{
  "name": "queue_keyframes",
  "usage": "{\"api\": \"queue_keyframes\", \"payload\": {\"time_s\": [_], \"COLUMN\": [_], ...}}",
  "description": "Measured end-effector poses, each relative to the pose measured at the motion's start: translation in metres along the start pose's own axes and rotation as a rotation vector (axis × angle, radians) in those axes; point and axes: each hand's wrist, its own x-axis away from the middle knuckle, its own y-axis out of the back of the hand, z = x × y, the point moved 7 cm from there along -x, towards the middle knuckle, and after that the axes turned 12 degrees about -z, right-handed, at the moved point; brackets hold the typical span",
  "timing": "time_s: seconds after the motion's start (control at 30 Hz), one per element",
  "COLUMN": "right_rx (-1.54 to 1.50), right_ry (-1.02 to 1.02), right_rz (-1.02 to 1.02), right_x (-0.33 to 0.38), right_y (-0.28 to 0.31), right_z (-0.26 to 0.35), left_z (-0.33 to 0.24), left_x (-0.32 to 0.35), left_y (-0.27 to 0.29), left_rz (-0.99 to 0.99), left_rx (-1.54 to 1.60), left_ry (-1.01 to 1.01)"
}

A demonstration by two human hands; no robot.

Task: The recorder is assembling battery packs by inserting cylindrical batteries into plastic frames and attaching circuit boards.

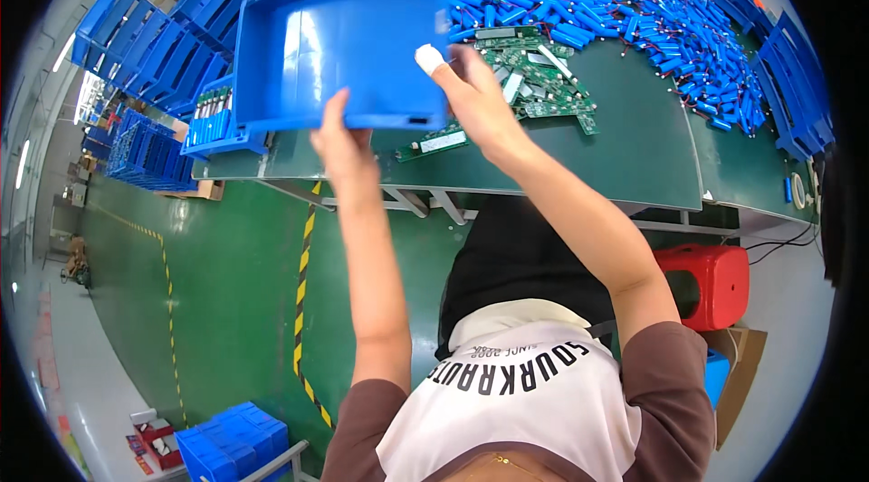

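Note:
A shallow blue plastic bin [362, 47] is held tilted above the left part of the table, its inside facing me and bare. My left hand [346, 143] grips its near edge, thumb over the rim. At its right side my right hand [480, 106] is closed on the wall; a white cover wraps the thumb tip. Both hands are slightly blurred. Beside and partly behind the bin lies a heap of green circuit boards [534, 84]. Farther off spreads a large pile of blue cylindrical battery cells [552, 2] with short wires.
Another blue bin [226, 145], holding upright parts, stands at the left table end. Stacked blue bins [149, 43] rise beyond it. More bins [792, 88] line the right side of the green table [625, 152]. A red stool [724, 283] stands under the table's right part.

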Motion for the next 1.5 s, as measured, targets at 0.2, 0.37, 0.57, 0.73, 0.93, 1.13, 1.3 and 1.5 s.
{"api": "queue_keyframes", "payload": {"time_s": [0.2, 0.37, 0.57, 0.73, 0.93, 1.13, 1.3, 1.5], "right_rx": [0.929, 1.226, 1.436, 1.434, 1.316, 1.582, 1.53, 1.412], "right_ry": [0.693, 1.249, 1.053, 1.055, 1.16, 1.0, 0.879, 0.715], "right_rz": [0.322, 0.244, 0.0, -0.04, 0.126, 0.13, 0.021, -0.005], "right_x": [0.014, 0.004, -0.061, -0.065, -0.089, -0.133, -0.155, -0.171], "right_y": [-0.018, -0.031, -0.01, -0.011, -0.04, -0.037, -0.024, -0.015], "right_z": [-0.04, -0.08, -0.087, -0.089, -0.089, -0.094, -0.083, -0.081], "left_z": [-0.055, -0.04, 0.013, 0.02, 0.005, 0.015, 0.045, 0.067], "left_x": [-0.022, -0.033, -0.034, -0.014, -0.011, -0.023, -0.034, -0.049], "left_y": [0.076, 0.099, 0.09, 0.093, 0.108, 0.111, 0.102, 0.078], "left_rz": [-0.03, -0.025, -0.071, -0.13, -0.104, -0.088, -0.149, -0.127], "left_rx": [-0.035, -0.146, -0.148, -0.103, -0.062, -0.158, -0.199, -0.219], "left_ry": [-0.012, 0.017, 0.081, 0.067, 0.048, 0.004, 0.107, 0.142]}}
